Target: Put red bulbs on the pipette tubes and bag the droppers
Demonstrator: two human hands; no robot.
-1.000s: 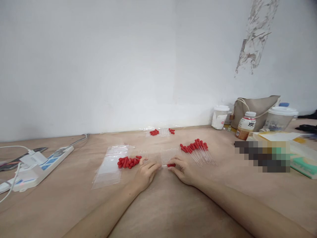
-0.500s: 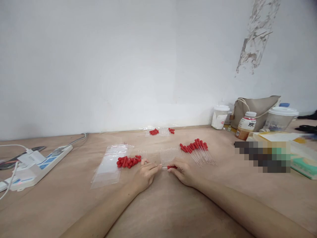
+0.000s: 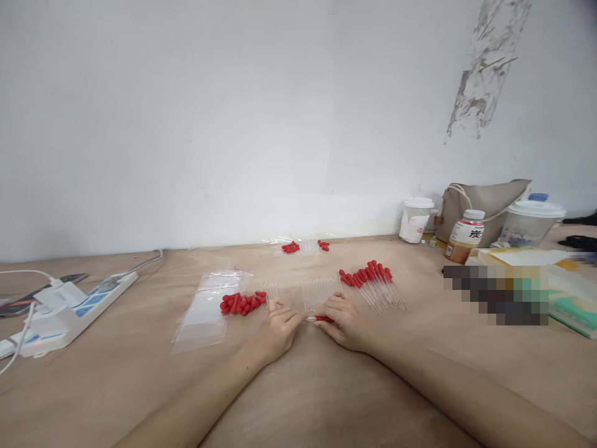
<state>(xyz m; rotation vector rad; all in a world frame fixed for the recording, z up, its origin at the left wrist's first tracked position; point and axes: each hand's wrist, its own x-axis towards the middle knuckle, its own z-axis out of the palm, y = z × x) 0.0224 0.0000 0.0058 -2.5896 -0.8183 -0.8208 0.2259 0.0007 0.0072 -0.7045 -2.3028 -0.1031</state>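
Note:
My left hand (image 3: 281, 328) pinches a thin glass dropper tube (image 3: 310, 319), its end showing between my hands. In the fingers of my right hand (image 3: 346, 322) is a red rubber dropper bulb (image 3: 323, 319), in line with the tube and meeting its end. Just beyond my hands lies a row of bare glass tubes (image 3: 321, 291). A pile of loose red bulbs (image 3: 240, 303) is left of my left hand, with a few more tubes (image 3: 270, 290) beside it. Droppers with red bulbs fitted (image 3: 373, 280) lie fanned out beyond my right hand.
Clear zip bags (image 3: 200, 320) lie at left, near a power strip (image 3: 74, 323) with chargers. By the wall rests a clear bag holding red bulbs and tubes (image 3: 309, 247). A lidded cup (image 3: 415, 221), a bottle (image 3: 465, 238) and a grey bag (image 3: 489, 202) stand at right.
My left hand has shifted slightly right, closer to the bulb. Less of the tube shows between my hands, and the bulb stays in my right fingers.

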